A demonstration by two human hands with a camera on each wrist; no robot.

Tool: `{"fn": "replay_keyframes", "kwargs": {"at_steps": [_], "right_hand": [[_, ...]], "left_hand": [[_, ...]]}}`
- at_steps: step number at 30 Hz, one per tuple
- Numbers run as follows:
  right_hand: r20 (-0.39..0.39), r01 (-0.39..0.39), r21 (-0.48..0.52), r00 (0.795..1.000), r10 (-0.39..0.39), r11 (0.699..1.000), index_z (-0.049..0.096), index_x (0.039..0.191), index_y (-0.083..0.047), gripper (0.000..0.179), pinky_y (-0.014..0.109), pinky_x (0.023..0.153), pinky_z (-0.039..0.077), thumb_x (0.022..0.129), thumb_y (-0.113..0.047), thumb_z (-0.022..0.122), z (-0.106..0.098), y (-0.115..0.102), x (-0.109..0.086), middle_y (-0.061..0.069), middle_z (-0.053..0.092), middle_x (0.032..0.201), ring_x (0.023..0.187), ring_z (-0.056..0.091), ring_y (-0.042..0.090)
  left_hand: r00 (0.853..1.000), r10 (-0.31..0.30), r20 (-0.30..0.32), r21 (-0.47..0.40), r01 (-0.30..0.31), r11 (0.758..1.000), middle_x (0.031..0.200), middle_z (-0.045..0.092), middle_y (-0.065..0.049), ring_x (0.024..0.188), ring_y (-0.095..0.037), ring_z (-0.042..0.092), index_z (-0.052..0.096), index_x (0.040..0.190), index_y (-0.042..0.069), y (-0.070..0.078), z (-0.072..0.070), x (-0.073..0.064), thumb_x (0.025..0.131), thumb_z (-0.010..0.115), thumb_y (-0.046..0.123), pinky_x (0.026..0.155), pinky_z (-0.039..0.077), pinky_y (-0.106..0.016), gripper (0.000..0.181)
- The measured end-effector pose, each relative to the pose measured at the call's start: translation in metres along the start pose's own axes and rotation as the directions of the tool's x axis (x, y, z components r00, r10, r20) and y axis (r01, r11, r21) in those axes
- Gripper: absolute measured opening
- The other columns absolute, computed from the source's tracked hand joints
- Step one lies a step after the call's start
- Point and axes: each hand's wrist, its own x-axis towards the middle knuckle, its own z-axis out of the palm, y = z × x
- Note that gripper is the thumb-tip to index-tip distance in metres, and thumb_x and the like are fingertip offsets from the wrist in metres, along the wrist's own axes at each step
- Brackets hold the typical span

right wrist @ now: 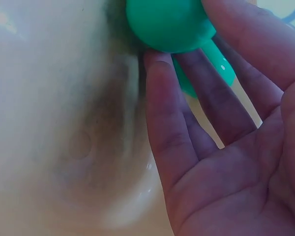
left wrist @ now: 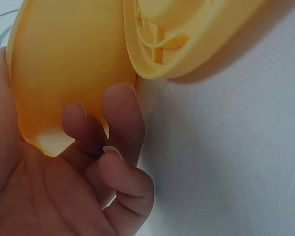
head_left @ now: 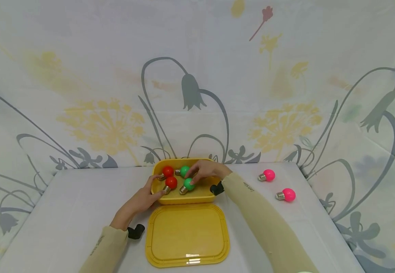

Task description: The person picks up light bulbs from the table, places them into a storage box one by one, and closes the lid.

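Note:
A yellow plastic container (head_left: 204,197) sits near the back of the table. Inside it, on the left, lie two red light bulbs, a rear one (head_left: 168,171) and a front one (head_left: 171,182). Right of them are two green light bulbs, one at the back (head_left: 184,171) and one nearer (head_left: 189,184). My left hand (head_left: 142,198) holds the container's left end, thumb over the front rim; in the left wrist view several fingers curl beside its outer wall (left wrist: 69,59). Reaching in from the right, my right hand (head_left: 205,169) pinches the nearer green bulb, its round globe (right wrist: 169,22) between thumb and fingers.
A yellow lid (head_left: 188,235) lies flat directly in front of the container. To the right on the white-covered table (head_left: 81,212) are two pink bulbs, one farther back (head_left: 269,175) and one closer (head_left: 289,195). A flower-patterned cloth (head_left: 197,125) rises behind the table.

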Motion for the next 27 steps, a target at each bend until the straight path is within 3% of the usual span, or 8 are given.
{"fn": "replay_keyframes", "kwargs": {"at_steps": [27], "right_hand": [[0.01, 0.024, -0.002, 1.0, -0.024, 1.0, 0.07, 0.121, 0.0, 0.033, 0.031, 0.094, 0.049, 0.088, -0.005, 0.075, -0.0064, -0.0033, -0.0086, 0.007, 0.071, 0.115, 0.106, 0.064, 0.017]], "left_hand": [[1.0, 0.011, 0.003, 0.015, -0.011, 1.0, 0.12, 0.056, -0.023, 0.098, -0.035, 0.054, 0.028, 0.148, 0.016, 0.0017, -0.0002, -0.0013, 0.098, 0.06, 0.037, 0.098, 0.04, -0.056, 0.064]]}}
